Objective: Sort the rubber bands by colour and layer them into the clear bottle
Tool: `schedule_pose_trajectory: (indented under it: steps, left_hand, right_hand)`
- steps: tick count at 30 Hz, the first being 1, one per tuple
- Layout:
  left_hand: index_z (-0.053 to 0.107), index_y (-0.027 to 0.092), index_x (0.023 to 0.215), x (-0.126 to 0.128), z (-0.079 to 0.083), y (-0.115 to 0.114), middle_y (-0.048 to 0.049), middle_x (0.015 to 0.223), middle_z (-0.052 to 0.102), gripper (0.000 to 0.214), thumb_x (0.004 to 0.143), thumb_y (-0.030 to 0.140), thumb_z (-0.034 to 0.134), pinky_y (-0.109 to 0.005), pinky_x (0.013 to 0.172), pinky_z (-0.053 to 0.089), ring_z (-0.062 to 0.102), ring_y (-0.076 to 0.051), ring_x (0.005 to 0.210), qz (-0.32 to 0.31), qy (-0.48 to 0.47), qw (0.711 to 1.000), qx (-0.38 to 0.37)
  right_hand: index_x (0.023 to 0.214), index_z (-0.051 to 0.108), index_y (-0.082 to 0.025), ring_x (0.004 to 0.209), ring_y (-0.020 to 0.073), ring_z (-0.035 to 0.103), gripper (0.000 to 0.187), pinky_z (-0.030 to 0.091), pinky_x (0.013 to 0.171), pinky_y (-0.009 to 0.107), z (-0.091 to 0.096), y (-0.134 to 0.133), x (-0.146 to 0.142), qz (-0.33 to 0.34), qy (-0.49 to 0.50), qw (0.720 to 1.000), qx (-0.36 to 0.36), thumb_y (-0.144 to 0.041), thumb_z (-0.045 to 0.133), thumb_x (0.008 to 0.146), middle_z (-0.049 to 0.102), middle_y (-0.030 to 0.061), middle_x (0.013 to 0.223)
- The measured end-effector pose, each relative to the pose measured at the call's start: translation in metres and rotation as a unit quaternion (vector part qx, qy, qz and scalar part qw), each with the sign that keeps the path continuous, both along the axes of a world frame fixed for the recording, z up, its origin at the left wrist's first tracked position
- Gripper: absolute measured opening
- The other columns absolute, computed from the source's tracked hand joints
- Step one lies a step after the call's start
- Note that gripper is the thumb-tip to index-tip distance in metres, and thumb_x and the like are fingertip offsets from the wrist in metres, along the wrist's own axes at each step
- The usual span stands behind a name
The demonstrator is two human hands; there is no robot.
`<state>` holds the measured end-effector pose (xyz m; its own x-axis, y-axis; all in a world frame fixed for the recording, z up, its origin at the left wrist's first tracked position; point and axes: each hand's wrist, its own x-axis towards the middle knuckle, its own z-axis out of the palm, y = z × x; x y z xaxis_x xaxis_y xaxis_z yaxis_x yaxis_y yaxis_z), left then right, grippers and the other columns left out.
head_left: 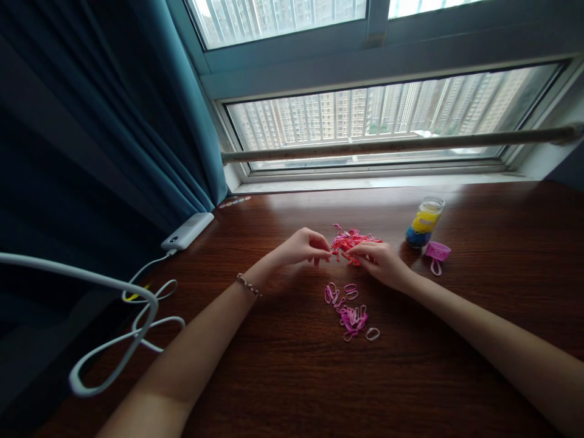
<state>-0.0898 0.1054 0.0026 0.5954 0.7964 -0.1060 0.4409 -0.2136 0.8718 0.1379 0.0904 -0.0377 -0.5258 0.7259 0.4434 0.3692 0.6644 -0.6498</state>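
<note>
A heap of small red and pink elastic bands lies on the dark wooden table. My left hand has its fingers curled at the heap's left edge, pinching at a band. Resting on the heap's near right side, my right hand has its fingers pressed together on the bands. A smaller scatter of pink and purple bands lies closer to me, between my forearms. A braided bracelet circles my left wrist.
A clear jar of yellow and blue bands stands right of the heap, its pink lid beside it. At the left lie a white power bank and looping white cable. A teal curtain and window stand behind.
</note>
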Motion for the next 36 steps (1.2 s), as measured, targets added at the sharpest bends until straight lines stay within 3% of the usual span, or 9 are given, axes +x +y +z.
schedule_pose_trajectory:
  steps: [3, 8, 10, 12, 14, 16, 24, 30, 36]
  left_hand:
    - [0.068, 0.011, 0.079, 0.013, 0.003, -0.013, -0.0042, 0.065, 0.065, 0.027, 0.070, 0.036, 0.065, -0.020, 0.049, 0.040, 0.053, -0.009, 0.052, -0.075, 0.024, 0.997, -0.012]
    - [0.070, 0.012, 0.077, 0.026, 0.005, -0.026, -0.0028, 0.064, 0.065, 0.024, 0.076, 0.033, 0.058, -0.018, 0.053, 0.039, 0.055, -0.010, 0.058, -0.187, 0.074, 0.978, 0.053]
    - [0.070, 0.011, 0.078, 0.025, 0.001, -0.022, -0.0028, 0.063, 0.064, 0.027, 0.079, 0.033, 0.055, -0.019, 0.052, 0.038, 0.053, -0.010, 0.057, -0.151, 0.088, 0.980, 0.091]
    - [0.069, 0.011, 0.081, 0.020, -0.006, -0.014, -0.0032, 0.066, 0.064, 0.027, 0.080, 0.032, 0.053, -0.020, 0.054, 0.039, 0.053, -0.011, 0.059, -0.053, 0.107, 0.980, 0.158]
    - [0.068, 0.013, 0.083, 0.015, -0.014, -0.005, -0.0047, 0.074, 0.064, 0.023, 0.080, 0.029, 0.053, -0.022, 0.061, 0.041, 0.054, -0.013, 0.066, 0.051, 0.131, 0.958, 0.250]
    - [0.068, 0.015, 0.083, 0.010, -0.022, 0.001, -0.0060, 0.082, 0.064, 0.018, 0.079, 0.025, 0.054, -0.026, 0.072, 0.043, 0.054, -0.015, 0.076, 0.089, 0.149, 0.932, 0.319]
    - [0.065, 0.021, 0.099, 0.006, -0.035, 0.007, -0.0050, 0.099, 0.063, 0.024, 0.081, 0.015, 0.049, -0.031, 0.087, 0.042, 0.053, -0.017, 0.092, 0.006, 0.158, 0.913, 0.376]
    - [0.065, 0.017, 0.097, 0.005, -0.036, 0.008, -0.0081, 0.095, 0.063, 0.023, 0.083, 0.017, 0.047, -0.031, 0.084, 0.044, 0.054, -0.018, 0.090, 0.011, 0.169, 0.906, 0.388]
    - [0.064, 0.019, 0.099, 0.006, -0.033, 0.005, -0.0071, 0.098, 0.063, 0.024, 0.081, 0.015, 0.050, -0.031, 0.084, 0.044, 0.055, -0.017, 0.091, -0.003, 0.161, 0.907, 0.389]
  right_hand:
    - [0.098, 0.065, -0.020, 0.089, 0.0204, 0.055, 0.023, 0.045, 0.080, 0.034, -0.007, 0.003, 0.002, -0.022, -0.103, 0.990, 0.094, -0.013, 0.047, 0.084, 0.063, 0.0074, 0.095]
    - [0.104, 0.062, -0.020, 0.093, 0.0222, 0.048, 0.026, 0.043, 0.083, 0.036, -0.007, 0.000, 0.003, -0.051, -0.186, 0.971, 0.142, -0.011, 0.047, 0.084, 0.059, 0.0078, 0.099]
    - [0.104, 0.062, -0.020, 0.094, 0.0226, 0.047, 0.027, 0.043, 0.084, 0.037, -0.005, -0.001, 0.002, -0.042, -0.204, 0.965, 0.160, -0.011, 0.046, 0.084, 0.059, 0.0078, 0.100]
    - [0.106, 0.061, -0.019, 0.096, 0.0233, 0.047, 0.028, 0.042, 0.086, 0.038, -0.004, -0.002, 0.002, -0.026, -0.222, 0.957, 0.183, -0.011, 0.045, 0.084, 0.060, 0.0081, 0.101]
    - [0.107, 0.061, -0.018, 0.098, 0.0242, 0.047, 0.029, 0.041, 0.088, 0.038, -0.003, -0.002, 0.001, -0.018, -0.238, 0.950, 0.203, -0.010, 0.044, 0.084, 0.060, 0.0087, 0.101]
    - [0.103, 0.063, -0.015, 0.097, 0.0246, 0.048, 0.028, 0.042, 0.088, 0.038, -0.002, -0.003, 0.000, -0.022, -0.249, 0.945, 0.210, -0.009, 0.044, 0.083, 0.061, 0.0096, 0.100]
    - [0.092, 0.065, -0.016, 0.094, 0.0234, 0.051, 0.024, 0.043, 0.087, 0.039, -0.006, 0.001, 0.002, -0.048, -0.185, 0.967, 0.169, -0.007, 0.046, 0.081, 0.064, 0.0086, 0.097]
    - [0.091, 0.067, -0.019, 0.088, 0.0214, 0.056, 0.025, 0.046, 0.083, 0.037, -0.010, 0.009, 0.003, -0.081, -0.039, 0.991, 0.100, -0.008, 0.047, 0.080, 0.066, 0.0061, 0.096]
    - [0.090, 0.069, -0.021, 0.090, 0.0206, 0.061, 0.022, 0.048, 0.081, 0.033, -0.009, 0.014, 0.006, -0.113, 0.062, 0.992, 0.004, -0.017, 0.050, 0.079, 0.067, 0.0051, 0.095]
